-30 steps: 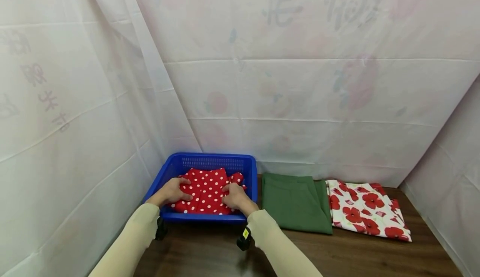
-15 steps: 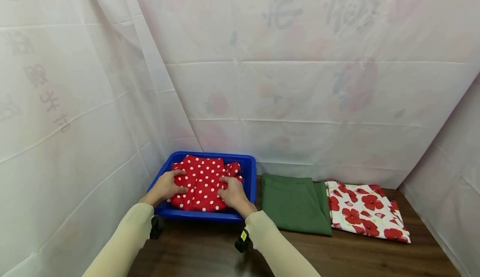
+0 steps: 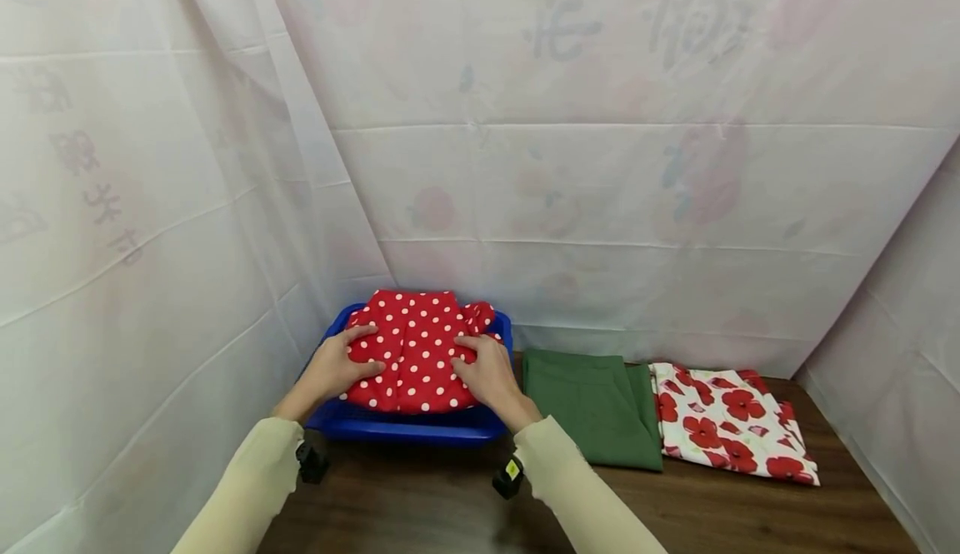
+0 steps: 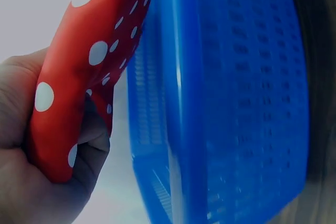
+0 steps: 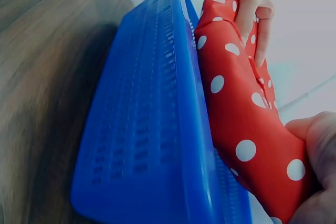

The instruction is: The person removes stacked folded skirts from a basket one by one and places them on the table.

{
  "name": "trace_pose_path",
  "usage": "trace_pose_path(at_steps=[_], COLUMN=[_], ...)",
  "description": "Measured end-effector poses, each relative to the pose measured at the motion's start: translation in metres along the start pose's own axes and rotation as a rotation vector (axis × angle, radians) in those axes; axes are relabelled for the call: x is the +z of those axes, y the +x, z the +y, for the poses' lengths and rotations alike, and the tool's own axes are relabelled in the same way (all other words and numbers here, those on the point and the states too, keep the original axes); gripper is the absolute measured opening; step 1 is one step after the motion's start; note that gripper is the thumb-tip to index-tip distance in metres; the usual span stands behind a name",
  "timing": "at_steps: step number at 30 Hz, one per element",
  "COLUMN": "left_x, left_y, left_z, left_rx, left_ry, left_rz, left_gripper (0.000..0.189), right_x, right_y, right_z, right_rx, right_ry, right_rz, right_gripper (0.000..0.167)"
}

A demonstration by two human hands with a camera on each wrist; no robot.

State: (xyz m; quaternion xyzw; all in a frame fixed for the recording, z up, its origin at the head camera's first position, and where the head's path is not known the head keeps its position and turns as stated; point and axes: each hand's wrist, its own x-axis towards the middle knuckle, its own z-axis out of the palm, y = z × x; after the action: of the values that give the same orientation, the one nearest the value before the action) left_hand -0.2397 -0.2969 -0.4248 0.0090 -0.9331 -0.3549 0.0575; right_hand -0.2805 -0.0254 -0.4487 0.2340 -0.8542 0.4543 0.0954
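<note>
In the head view a folded red garment with white polka dots is held over a blue plastic basket. My left hand grips its left side, and my right hand grips the right side, where a gathered part bunches out. From the left wrist view, the fingers and thumb of my left hand wrap the garment's edge above the rim of the basket. In the right wrist view the garment spans between both hands over the basket.
To the basket's right, a folded green cloth item lies on the brown wooden table. Beside it is a folded white cloth item with red flowers. White curtains enclose the back and sides.
Both hands have lifted the polka-dot garment from within the basket to above its rim. More of the basket's front inside shows below it. The other folded items have stayed put.
</note>
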Motion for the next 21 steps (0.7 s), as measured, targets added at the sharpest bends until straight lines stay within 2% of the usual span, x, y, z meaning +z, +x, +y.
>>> trace_pose_path(at_steps=[4, 13, 21], left_x=[0.009, 0.033, 0.064], left_y=[-0.006, -0.023, -0.036], left_z=[0.014, 0.039, 0.057], left_rx=[0.036, 0.059, 0.076], left_ry=[-0.016, -0.085, -0.22], left_rz=[0.038, 0.092, 0.121], left_gripper=[0.072, 0.074, 0.072], right_x=[-0.017, -0.055, -0.084], right_y=[-0.007, -0.029, -0.055], right_z=[0.004, 0.011, 0.019], right_rx=[-0.037, -0.055, -0.06], right_ry=[-0.002, 0.006, 0.019], right_rz=[0.023, 0.067, 0.097], right_gripper=[0.036, 0.04, 0.041])
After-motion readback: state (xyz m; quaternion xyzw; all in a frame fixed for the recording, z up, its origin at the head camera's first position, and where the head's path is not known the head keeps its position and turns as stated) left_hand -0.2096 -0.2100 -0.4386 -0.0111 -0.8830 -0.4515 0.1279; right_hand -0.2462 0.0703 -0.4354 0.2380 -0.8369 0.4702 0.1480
